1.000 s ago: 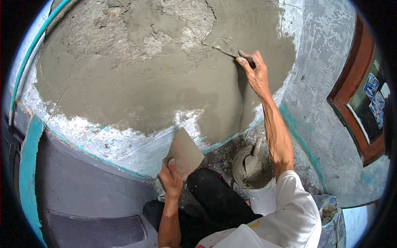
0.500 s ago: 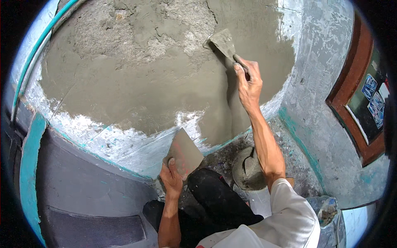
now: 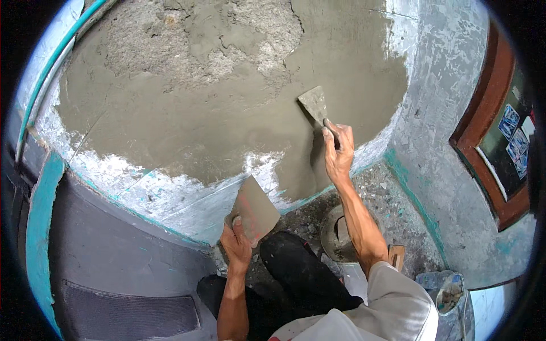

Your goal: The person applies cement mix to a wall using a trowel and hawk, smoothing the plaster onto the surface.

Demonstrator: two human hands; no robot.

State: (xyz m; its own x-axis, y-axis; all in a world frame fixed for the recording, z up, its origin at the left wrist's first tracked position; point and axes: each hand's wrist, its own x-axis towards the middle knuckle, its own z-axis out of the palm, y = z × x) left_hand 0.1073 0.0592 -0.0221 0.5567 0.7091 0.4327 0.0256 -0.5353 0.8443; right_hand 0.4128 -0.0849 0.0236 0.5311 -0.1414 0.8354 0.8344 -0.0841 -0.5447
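Putty knife (image 3: 314,104), its flared blade smeared grey, angles far and slightly left from a person's right hand (image 3: 340,150). Thumb and curled fingers pinch it where the blade narrows, the handle mostly hidden within that grip. Seen from across the room, it looks light, the blade thin and fairly stiff with perhaps a little spring at its wide edge. The neck and handle seem the surest hold, though damp paste could turn them slick. Whether the edge touches the grey-brown plaster (image 3: 170,128) cannot be told from here. Nearer and to the left, the left hand (image 3: 236,243) clasps a flat board (image 3: 256,207) by its near-left edge, thumb on top, the other fingers largely out of sight. The board appears light and rigid, likely to tip if loaded at its far corner. Beyond the blade, the smooth plaster is probably soft and easily marked; rough patches (image 3: 151,42) lie farther off. A mixing bowl (image 3: 325,241) sits near, partly covered by the right forearm (image 3: 361,221); a brown frame (image 3: 478,108) stands at far right.
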